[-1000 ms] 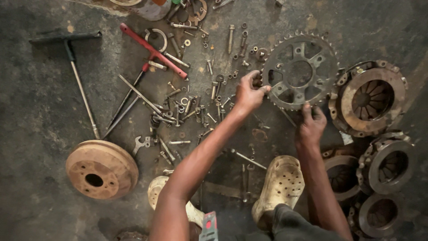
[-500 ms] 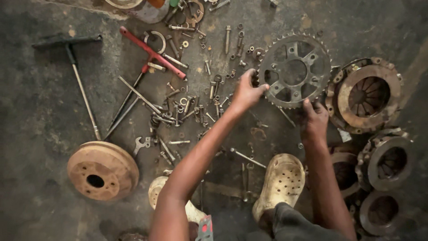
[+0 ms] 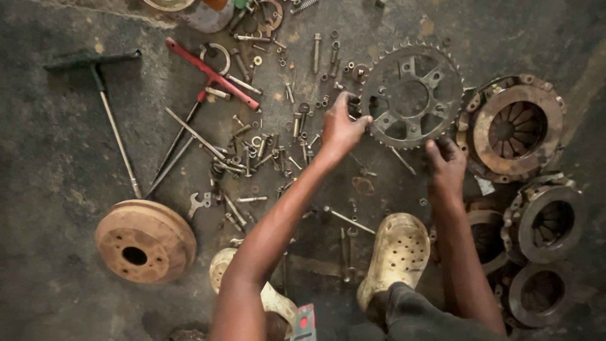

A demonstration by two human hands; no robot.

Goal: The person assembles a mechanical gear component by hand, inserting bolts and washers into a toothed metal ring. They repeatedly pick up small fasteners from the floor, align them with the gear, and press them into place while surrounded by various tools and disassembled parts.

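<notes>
Nearest, a dirty cream perforated clog [image 3: 396, 254] rests on the oily concrete floor [image 3: 50, 189]. Beyond it, the left hand [image 3: 341, 126] and right hand [image 3: 445, 163] close their fingers on opposite rims of a large toothed steel sprocket [image 3: 411, 95] lying flat: likely heavy, rigid, greasy, best gripped between teeth.

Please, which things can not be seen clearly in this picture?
Head view only:
- Left hand fingertips: hidden against the sprocket rim.
- Right hand palm: faces down, grip unclear.
- Round parts at the top edge: cut off.
- Small bolts: too small to tell apart.
</notes>
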